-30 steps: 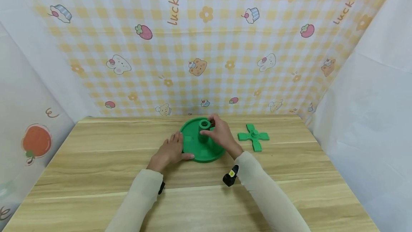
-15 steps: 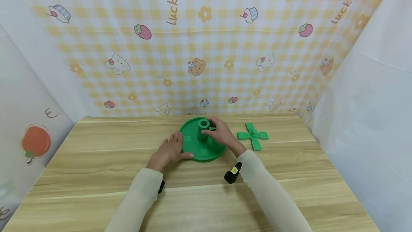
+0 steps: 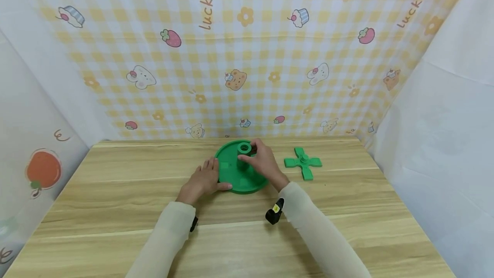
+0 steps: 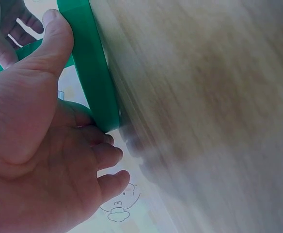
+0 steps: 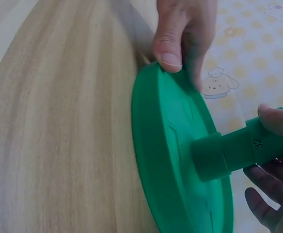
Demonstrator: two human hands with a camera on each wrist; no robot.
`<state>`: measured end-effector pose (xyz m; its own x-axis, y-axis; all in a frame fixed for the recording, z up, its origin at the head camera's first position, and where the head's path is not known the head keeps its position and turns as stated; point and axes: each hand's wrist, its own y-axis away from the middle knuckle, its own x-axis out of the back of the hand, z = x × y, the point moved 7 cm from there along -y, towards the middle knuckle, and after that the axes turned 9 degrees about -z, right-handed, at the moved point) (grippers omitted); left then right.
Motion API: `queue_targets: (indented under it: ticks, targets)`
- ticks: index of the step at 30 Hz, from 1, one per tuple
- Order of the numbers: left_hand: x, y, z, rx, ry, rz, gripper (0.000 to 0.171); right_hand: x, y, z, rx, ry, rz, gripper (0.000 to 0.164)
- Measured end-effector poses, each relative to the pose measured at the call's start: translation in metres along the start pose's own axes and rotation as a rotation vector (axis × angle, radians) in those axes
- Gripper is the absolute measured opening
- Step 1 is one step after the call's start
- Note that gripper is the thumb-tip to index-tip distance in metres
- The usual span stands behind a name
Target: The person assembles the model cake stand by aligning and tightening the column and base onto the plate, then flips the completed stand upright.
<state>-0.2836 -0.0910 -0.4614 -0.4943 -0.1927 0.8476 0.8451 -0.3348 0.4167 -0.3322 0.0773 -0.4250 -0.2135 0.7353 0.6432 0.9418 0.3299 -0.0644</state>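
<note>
A round green base [image 3: 229,175] with a raised rim lies on the table. From its middle rises an upright green tube [image 3: 244,148] with a hole in its top; the right wrist view shows a "32" on the tube [image 5: 255,144] above a wider collar. My right hand [image 3: 264,162] pinches the tube's upper part between thumb and fingers. My left hand [image 3: 202,181] rests against the base's left side, thumb [image 4: 59,36] on the rim and the other fingers mostly straight along the edge. A green cross-shaped piece [image 3: 303,163] with a central peg lies to the right.
The wooden table [image 3: 135,192] extends around the parts on all sides. A checked curtain [image 3: 216,55] hangs close behind its back edge, with white cloth [image 3: 440,149] at the right. A black wrist device [image 3: 275,211] hangs under the right forearm.
My right hand and wrist swung slightly to the right around the tube half a second ago, and are now turned back left. My left hand, the base and the cross piece stay put.
</note>
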Motion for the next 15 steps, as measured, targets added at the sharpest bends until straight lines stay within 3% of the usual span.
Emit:
queue_targets:
  ticks: [5,9,12,15]
  targets:
    - [-0.0004,-0.0001,0.0002,-0.005,0.000,0.002,0.100,0.0006,0.0024,-0.0015,-0.021,0.055,0.018,0.038]
    - [-0.0008,0.0003,0.0000,-0.005,0.006,-0.001,0.100,0.0008,0.0024,-0.0006,-0.029,0.031,-0.039,0.054]
    - [-0.0010,0.0005,-0.0005,-0.004,0.014,-0.003,0.100,0.0016,0.0019,-0.0021,0.013,-0.026,-0.101,0.064]
    - [-0.0005,0.0004,-0.0004,-0.005,0.013,0.000,0.100,0.0027,0.0013,-0.0044,0.078,-0.050,-0.151,0.060]
